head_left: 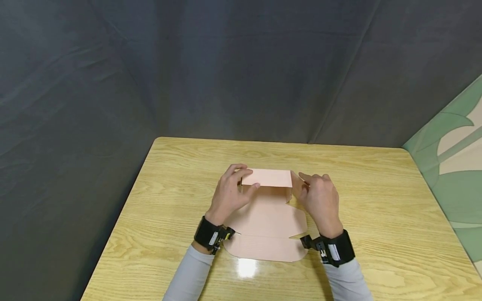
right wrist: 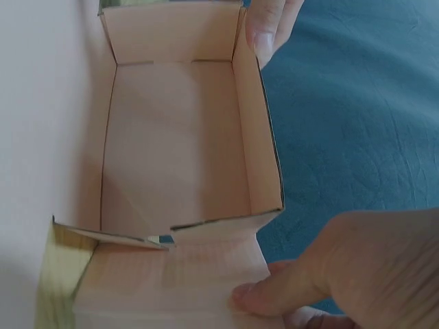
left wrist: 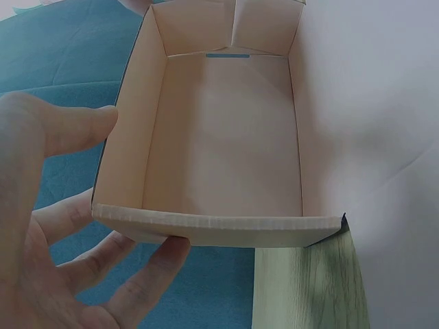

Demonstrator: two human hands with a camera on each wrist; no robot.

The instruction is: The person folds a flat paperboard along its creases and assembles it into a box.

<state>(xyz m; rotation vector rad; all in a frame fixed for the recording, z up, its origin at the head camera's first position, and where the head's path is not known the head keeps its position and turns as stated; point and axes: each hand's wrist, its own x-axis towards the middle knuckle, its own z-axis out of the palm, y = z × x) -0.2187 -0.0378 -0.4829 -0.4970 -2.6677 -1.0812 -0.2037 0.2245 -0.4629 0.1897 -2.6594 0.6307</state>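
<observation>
The box (head_left: 269, 211) lies between the left hand (head_left: 232, 190) gripping it and right hand (head_left: 321, 198) pinching its flap (right wrist: 164, 277).

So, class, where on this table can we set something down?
Free: the table, left of the left fingers; right of the right fingers, towards the leafy panel; between box and dark curtain. Crowded: near middle, around box and fingers.

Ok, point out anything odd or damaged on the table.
Nothing looks spilled or torn. The only uneven spot is the cardboard box: the right hand holds one end flap jutting outward, while the opposite end wall stands folded up. Likely unfinished folding, not damage.
</observation>
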